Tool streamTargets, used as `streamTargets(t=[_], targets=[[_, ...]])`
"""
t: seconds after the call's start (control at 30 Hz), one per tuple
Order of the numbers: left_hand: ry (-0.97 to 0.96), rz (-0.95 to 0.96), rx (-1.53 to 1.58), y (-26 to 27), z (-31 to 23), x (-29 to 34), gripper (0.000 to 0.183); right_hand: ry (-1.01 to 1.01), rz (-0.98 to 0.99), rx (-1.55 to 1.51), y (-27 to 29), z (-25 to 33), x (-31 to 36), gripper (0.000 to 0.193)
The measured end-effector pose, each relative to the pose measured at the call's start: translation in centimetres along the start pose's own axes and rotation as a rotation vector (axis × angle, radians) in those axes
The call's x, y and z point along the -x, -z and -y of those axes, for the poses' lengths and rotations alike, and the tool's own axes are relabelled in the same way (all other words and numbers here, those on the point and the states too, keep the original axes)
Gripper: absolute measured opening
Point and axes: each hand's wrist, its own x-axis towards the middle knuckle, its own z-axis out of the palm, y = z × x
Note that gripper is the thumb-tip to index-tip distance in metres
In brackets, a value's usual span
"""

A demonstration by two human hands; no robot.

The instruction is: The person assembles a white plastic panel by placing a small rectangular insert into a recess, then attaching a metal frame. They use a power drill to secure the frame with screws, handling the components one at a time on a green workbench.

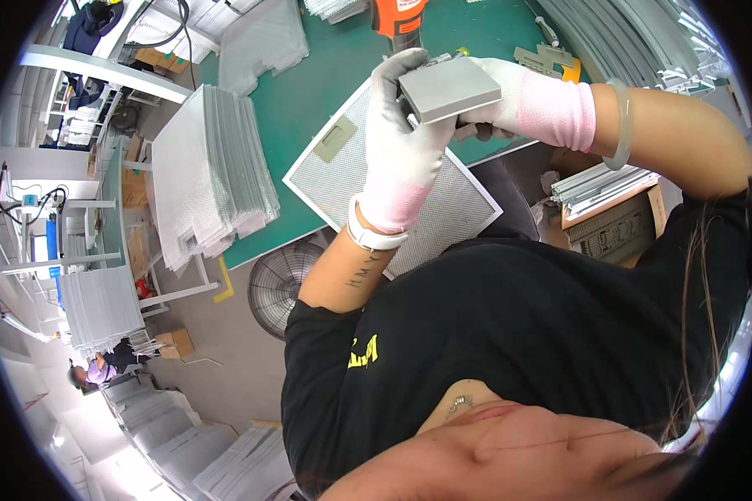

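A flat grey rectangular block (451, 89) is held up between my two gloved hands, above the green table. My left hand (405, 138), in a white glove with grey fingertips and a pink cuff, is closed around its left side. Closed at its right side and underneath is my right hand (505, 104), its fingers partly hidden by the block. Below them lies a white-framed mesh panel (455, 200), tilted on the table's near edge. A beige-grey plate (336, 139) sits at the panel's left corner.
An orange-and-black power tool (399, 18) stands beyond my hands. A tall stack of mesh panels (217, 167) fills the table's left side. Small grey plates (545, 58) and a screwdriver (546, 32) lie at the right. A floor fan (280, 288) and an open carton (614, 221) stand below.
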Motion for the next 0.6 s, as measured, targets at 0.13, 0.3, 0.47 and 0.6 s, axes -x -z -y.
streamTargets(t=[0.13, 0.3, 0.47, 0.6], targets=[[-0.183, 0.066, -0.3, 1.0, 0.0, -1.3, 0.05, 0.006, -0.046, 0.028, -0.3, -1.5, -1.1, 0.03], [-0.417, 0.168, -0.743, 1.6, -2.0, -2.7, 0.049, -0.08, 0.003, 0.073, 0.1, -0.4, -1.0, 0.026], [-0.391, 0.235, -0.833, 1.2, -3.6, -3.3, 0.048, -0.166, -0.036, 0.078, 0.2, 0.5, -0.6, 0.027], [-0.205, 0.37, -0.573, 2.8, -3.3, -3.8, 0.047, -0.064, -0.032, -0.032, 0.6, -0.3, -0.2, 0.025]])
